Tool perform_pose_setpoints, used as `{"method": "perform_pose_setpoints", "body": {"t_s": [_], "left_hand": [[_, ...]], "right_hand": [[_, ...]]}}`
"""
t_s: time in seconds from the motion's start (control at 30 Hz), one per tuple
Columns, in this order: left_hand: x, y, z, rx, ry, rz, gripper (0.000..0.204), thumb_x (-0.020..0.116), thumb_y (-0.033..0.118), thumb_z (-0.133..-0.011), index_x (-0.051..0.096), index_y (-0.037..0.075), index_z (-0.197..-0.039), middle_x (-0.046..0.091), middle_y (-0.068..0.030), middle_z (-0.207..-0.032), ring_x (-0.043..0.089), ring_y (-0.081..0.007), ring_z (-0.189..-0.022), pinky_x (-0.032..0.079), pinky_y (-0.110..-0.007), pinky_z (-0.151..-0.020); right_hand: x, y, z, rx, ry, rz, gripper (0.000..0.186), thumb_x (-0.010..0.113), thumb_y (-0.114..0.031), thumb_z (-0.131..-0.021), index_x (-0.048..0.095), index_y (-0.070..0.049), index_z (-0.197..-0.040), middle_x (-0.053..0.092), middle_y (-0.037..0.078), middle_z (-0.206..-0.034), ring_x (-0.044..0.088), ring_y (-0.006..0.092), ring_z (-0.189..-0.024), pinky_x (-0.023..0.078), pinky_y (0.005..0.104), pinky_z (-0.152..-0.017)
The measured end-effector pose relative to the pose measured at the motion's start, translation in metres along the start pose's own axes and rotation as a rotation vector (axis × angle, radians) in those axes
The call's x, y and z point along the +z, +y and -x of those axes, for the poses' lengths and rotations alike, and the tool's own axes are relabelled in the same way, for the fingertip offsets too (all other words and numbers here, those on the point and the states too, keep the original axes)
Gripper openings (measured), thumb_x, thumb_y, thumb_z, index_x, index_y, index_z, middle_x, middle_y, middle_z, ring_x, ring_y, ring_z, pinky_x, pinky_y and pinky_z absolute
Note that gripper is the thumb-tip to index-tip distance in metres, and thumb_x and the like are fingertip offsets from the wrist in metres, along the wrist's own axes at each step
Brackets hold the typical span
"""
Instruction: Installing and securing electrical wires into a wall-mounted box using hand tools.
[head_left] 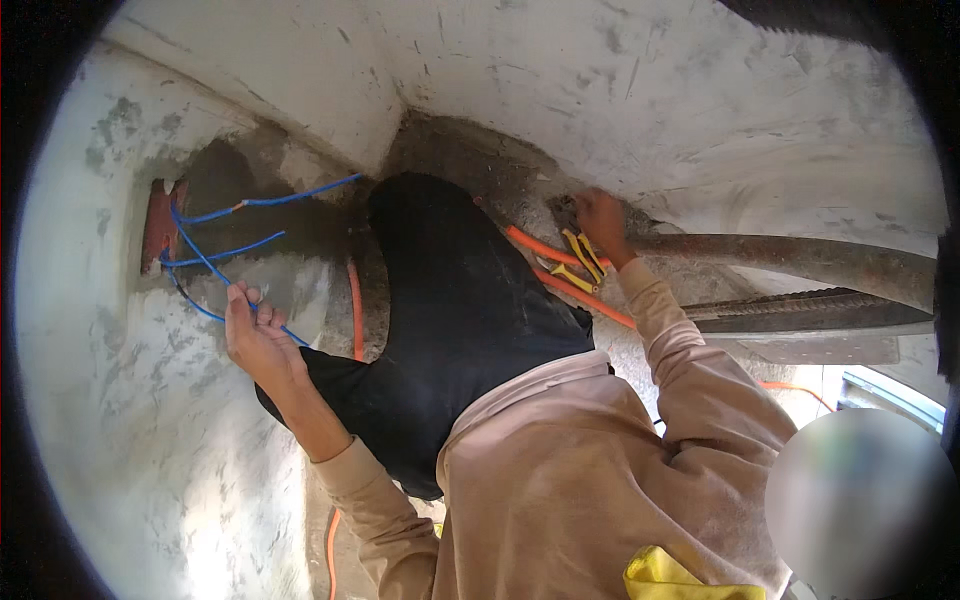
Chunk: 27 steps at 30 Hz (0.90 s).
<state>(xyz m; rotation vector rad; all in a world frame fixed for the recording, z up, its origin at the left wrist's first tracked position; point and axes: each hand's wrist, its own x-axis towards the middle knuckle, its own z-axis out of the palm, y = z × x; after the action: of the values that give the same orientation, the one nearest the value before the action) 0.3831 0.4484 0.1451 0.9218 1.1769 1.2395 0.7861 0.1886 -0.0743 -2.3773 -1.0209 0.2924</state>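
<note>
My left hand grips a blue wire at the left wall, among several blue wires coming from a reddish recessed box. One wire has a short bare copper stretch. My right hand reaches to the floor corner, fingers curled at a small dark object I cannot make out. Just below it lie yellow-and-black pliers and a second yellow-handled tool, by orange conduit.
My bent leg in black trousers occupies the middle. A long rusty metal bar runs along the right. More orange conduit lies left of my leg. Concrete walls close in around the corner. A yellow cloth shows at the lower edge.
</note>
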Motion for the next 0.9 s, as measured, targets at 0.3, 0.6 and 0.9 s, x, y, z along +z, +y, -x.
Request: {"method": "perform_pose_setpoints", "body": {"t_s": [0.3,0.6,0.9], "left_hand": [[-0.008,-0.001,-0.004,0.014,-0.031,0.002,0.024,0.062,0.024,-0.096,0.062,0.003,-0.108,0.059,0.0009,-0.085,0.045,-0.0059,-0.065,0.035,-0.022,-0.057],[0.001,-0.049,-0.012,0.128,-0.028,-0.103,0.023,0.062,0.018,-0.094,0.063,0.003,-0.111,0.065,-0.0041,-0.097,0.06,-0.0101,-0.08,0.044,-0.022,-0.063],[0.02,0.002,0.02,0.023,0.111,0.135,0.021,0.069,0.02,-0.091,0.068,-0.001,-0.094,0.06,-0.0019,-0.076,0.044,-0.0035,-0.055,0.032,-0.019,-0.048]], "right_hand": [[0.059,0.06,0.078,0.091,-0.211,0.385,0.031,0.059,-0.024,-0.088,0.063,-0.002,-0.109,0.063,0.022,-0.111,0.064,0.0397,-0.095,0.049,0.0515,-0.088],[0.11,0.145,0.13,0.018,-0.374,0.251,0.049,0.048,-0.051,-0.095,0.07,-0.011,-0.111,0.067,0.016,-0.112,0.061,0.0368,-0.108,0.046,0.0465,-0.094],[0.03,-0.005,0.057,-0.155,-0.02,-0.24,0.027,0.063,-0.026,-0.094,0.062,-0.001,-0.103,0.063,0.01,-0.083,0.061,0.0238,-0.073,0.048,0.0343,-0.067]]}}
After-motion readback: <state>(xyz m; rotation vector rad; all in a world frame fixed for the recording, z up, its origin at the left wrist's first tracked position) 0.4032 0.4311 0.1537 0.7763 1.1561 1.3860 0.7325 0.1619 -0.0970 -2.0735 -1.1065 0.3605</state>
